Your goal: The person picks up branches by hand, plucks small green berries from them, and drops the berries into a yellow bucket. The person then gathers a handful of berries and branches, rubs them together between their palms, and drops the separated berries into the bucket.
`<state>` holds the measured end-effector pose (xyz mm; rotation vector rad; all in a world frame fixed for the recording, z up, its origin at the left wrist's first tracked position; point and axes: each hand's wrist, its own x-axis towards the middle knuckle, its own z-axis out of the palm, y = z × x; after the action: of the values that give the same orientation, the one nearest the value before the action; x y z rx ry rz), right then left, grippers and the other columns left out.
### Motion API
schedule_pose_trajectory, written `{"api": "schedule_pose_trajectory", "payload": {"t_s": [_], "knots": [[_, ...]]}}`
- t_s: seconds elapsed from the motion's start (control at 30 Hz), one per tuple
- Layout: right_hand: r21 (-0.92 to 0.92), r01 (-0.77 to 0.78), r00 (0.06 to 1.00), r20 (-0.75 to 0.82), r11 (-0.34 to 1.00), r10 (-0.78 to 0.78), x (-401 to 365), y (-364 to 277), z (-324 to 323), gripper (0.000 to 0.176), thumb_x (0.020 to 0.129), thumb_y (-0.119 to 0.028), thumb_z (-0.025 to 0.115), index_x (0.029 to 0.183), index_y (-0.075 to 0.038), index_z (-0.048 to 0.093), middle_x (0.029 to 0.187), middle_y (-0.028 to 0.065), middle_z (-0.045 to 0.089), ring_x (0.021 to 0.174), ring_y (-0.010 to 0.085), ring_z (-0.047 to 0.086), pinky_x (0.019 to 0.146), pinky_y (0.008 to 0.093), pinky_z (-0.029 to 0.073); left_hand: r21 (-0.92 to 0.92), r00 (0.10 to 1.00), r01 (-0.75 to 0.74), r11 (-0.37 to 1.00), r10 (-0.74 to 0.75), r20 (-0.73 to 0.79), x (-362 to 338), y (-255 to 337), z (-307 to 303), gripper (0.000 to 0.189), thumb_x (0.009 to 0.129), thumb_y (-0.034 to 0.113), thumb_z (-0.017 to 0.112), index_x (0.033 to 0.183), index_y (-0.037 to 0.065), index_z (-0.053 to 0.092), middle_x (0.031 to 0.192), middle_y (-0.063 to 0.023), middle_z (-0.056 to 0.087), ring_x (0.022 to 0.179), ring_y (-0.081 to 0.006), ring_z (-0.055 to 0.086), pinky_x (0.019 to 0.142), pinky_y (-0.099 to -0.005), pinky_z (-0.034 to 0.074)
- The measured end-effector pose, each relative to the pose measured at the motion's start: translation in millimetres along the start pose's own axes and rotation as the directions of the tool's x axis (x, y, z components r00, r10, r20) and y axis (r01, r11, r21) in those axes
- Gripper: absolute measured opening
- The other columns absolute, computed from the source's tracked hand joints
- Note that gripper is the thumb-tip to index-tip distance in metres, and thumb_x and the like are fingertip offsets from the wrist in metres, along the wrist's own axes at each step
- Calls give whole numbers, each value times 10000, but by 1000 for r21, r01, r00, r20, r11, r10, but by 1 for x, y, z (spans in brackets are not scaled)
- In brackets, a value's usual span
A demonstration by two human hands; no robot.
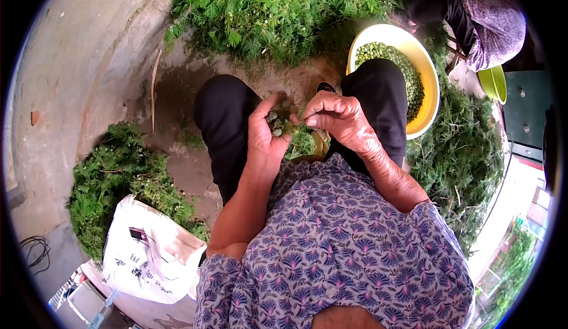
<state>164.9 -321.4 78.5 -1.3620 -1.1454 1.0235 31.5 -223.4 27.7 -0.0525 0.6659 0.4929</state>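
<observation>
Between my knees, my left hand (pixel 269 129) is cupped around a small bunch of green cones (pixel 276 122). My right hand (pixel 342 123) meets it from the right, thumb and forefinger pinched on a thin green conifer sprig (pixel 302 119) beside the bunch. Part of the sprig is hidden by the fingers. Below the hands, more green sprigs (pixel 303 144) lie in my lap area. Right of my knee stands a yellow tub (pixel 430 74) with many small green cones (pixel 387 54) in it.
A large heap of conifer branches (pixel 278 15) lies ahead, with further piles at left (pixel 118 175) and right (pixel 455 145). A white sack (pixel 151 258) stands at lower left. Another person (pixel 491 27) sits at upper right near a lime-green basin (pixel 494 84).
</observation>
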Motion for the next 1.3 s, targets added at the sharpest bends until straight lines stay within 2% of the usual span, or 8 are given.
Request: {"api": "schedule_pose_trajectory", "payload": {"t_s": [0.27, 0.57, 0.63, 0.7, 0.93, 1.07, 1.2, 1.3], "knots": [[454, -76, 987, -92, 888, 131, 8, 8, 8, 75, 844, -73, 592, 871, -3, 585, 750, 45, 604, 668, 111, 576, 647, 241, 467, 144, 1000, 17, 989, -16, -8, -1, -7, -1, 159, 872, 162, 486, 892, 12, 534, 782, -99, 607, 671, -214, 622, 574, -309, 569], [512, -122, 844, -397, 850, 360, 14, 22, -6, 64, 848, -95, 594, 894, -49, 594, 751, 6, 599, 633, 62, 553, 583, 196, 458, 128, 995, -6, 992, -7, 99, -5, -5, -2, 146, 869, 133, 491, 941, 19, 544, 853, -126, 592, 736, -249, 605, 664, -376, 563], [468, -108, 811, -469, 877, 350, 15, 27, -7, 53, 822, -30, 589, 865, 1, 598, 769, 27, 597, 643, 100, 549, 605, 222, 456, 109, 992, -1, 994, -13, 127, -3, -4, -5, 154, 881, 150, 485, 937, 16, 538, 858, -126, 582, 756, -252, 601, 681, -378, 561], [-196, -136, 841, -541, 971, 9, 11, 33, -10, 97, 793, -1, 589, 888, -1, 610, 841, 54, 601, 690, 130, 567, 642, 244, 469, 52, 987, 11, 999, -19, 158, -3, -4, -6, 156, 889, 163, 483, 919, 20, 538, 861, -129, 582, 757, -251, 602, 679, -382, 561], [-304, 10, 963, -254, 953, -91, 5, 22, 19, 223, 711, -33, 666, 927, -29, 613, 951, 149, 555, 873, 315, 560, 760, 367, 461, 280, 993, -65, 958, 90, -79, -14, -8, 11, 197, 864, 175, 526, 999, 43, 582, 887, -54, 614, 805, -167, 599, 664, -321, 533], [-506, 76, 987, -85, 859, -138, 3, 22, 17, 247, 734, -24, 635, 977, -19, 591, 1055, 151, 541, 945, 283, 572, 784, 338, 476, 302, 998, -58, 951, 63, -7, -11, -11, 4, 207, 867, 185, 517, 1006, 56, 601, 905, -41, 621, 801, -151, 589, 619, -253, 480], [-393, 8, 990, -129, 920, -64, 1, 25, 15, 229, 755, 0, 621, 979, 4, 579, 1054, 134, 542, 938, 237, 582, 771, 319, 482, 256, 999, -25, 966, 31, -22, -7, -11, 0, 211, 871, 188, 514, 1000, 41, 592, 899, -55, 624, 797, -170, 604, 650, -289, 514], [24, -32, 970, -241, 999, 37, 0, 36, 10, 202, 753, 10, 623, 952, -5, 586, 935, 84, 575, 887, 207, 580, 765, 299, 466, 223, 999, -35, 974, 42, -25, -7, -9, 2, 221, 880, 199, 504, 990, 20, 575, 879, -86, 628, 782, -202, 622, 689, -342, 542]]}}
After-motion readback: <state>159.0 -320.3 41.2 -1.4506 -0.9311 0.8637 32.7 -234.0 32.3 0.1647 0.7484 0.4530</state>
